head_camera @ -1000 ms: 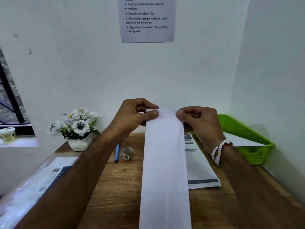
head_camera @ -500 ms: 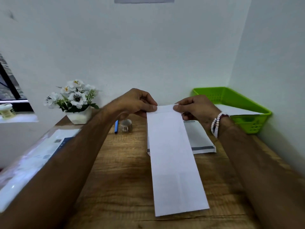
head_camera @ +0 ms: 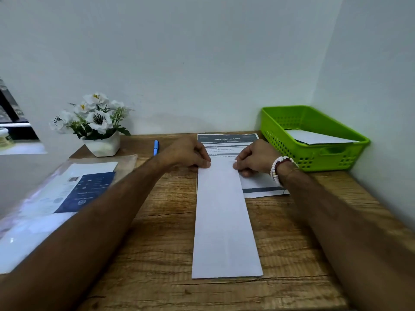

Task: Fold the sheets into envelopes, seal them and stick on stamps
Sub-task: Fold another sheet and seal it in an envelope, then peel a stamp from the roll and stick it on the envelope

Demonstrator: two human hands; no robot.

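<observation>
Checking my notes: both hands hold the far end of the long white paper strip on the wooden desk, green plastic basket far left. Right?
No, the head view shows the green plastic basket far right. Left hand and right hand do hold the white paper strip.

Colours: envelope (head_camera: 224, 221) plain white; desk (head_camera: 157, 254) brown wood grain; basket (head_camera: 314, 162), far right, lime green, perforated; pen (head_camera: 156, 147) blue; flowers (head_camera: 96, 117), far left, white with dark centres; pot (head_camera: 103, 146) white; printed sheet (head_camera: 226, 138) white, dark grey bands.
</observation>
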